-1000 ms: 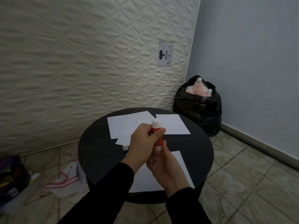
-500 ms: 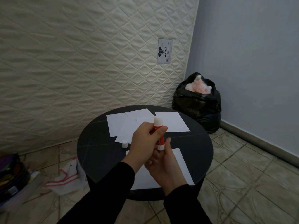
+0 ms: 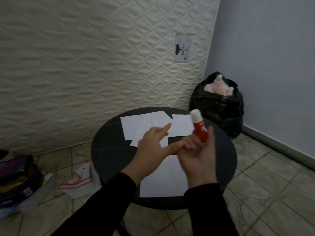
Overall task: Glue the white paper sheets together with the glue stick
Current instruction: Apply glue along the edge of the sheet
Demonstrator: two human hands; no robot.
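Observation:
My right hand point(image 3: 197, 159) grips the red and white glue stick point(image 3: 198, 127) by its base, white tip up and tilted left, above the round black table point(image 3: 105, 154). Beside it, my left hand point(image 3: 153, 147) has its fingers spread and holds nothing. Several white paper sheets point(image 3: 133, 125) overlap at the table's far side. One larger white sheet point(image 3: 163, 181) lies at the near side, partly under my hands. The small white cap seen earlier is hidden behind my left hand.
A quilted mattress point(image 3: 85, 65) leans against the wall behind the table. A filled black bin bag point(image 3: 218, 106) stands in the right corner. On the tiled floor at left lie a white cloth with red stripes point(image 3: 80, 183) and a dark bag of items point(image 3: 15, 181).
My left hand has let go of the glue stick and spread its fingers. My right hand now holds the stick alone and has carried it up and to the right.

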